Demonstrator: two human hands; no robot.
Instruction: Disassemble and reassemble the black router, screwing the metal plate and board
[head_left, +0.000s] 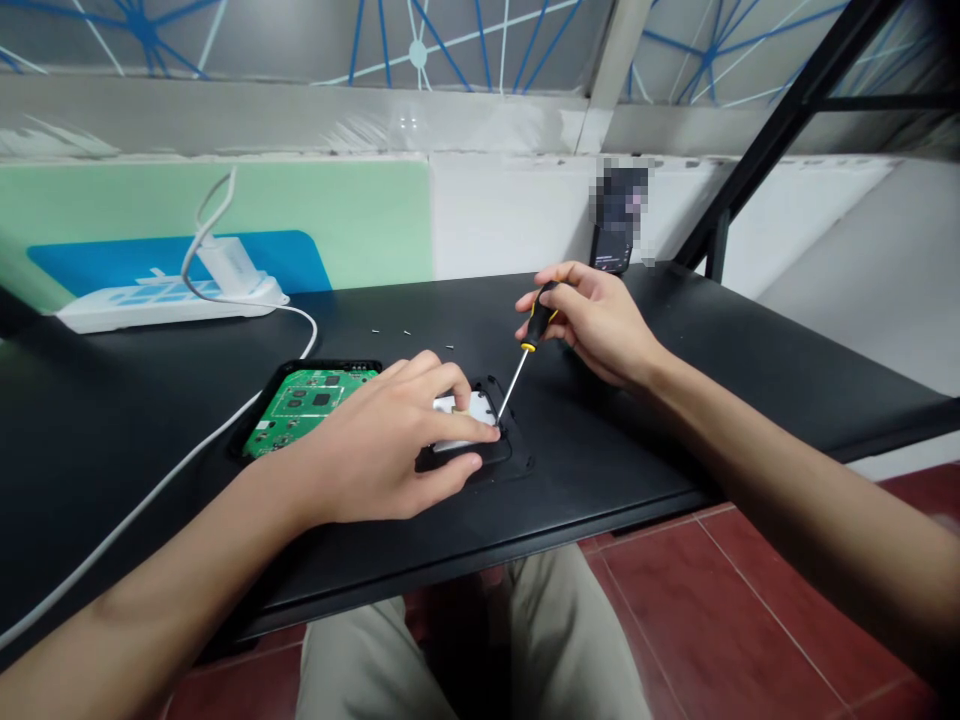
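My right hand (589, 315) grips the black and yellow handle of a screwdriver (514, 385). The screwdriver slants down, its tip at the right edge of a white plate (474, 407) on a black casing (517, 455). My left hand (409, 435) rests over the casing with its fingers spread, the index fingertip beside the screwdriver tip. To the left, partly behind my left hand, lies a green circuit board (304, 400) in a black housing. Several small screws, one of them a screw (450, 347), lie behind the casing.
A white power strip (172, 303) with a plugged-in charger (231, 265) stands at the back left. Its white cable (161, 490) runs down the left side of the black table (600, 480). A phone (611, 245) leans against the wall at the back.
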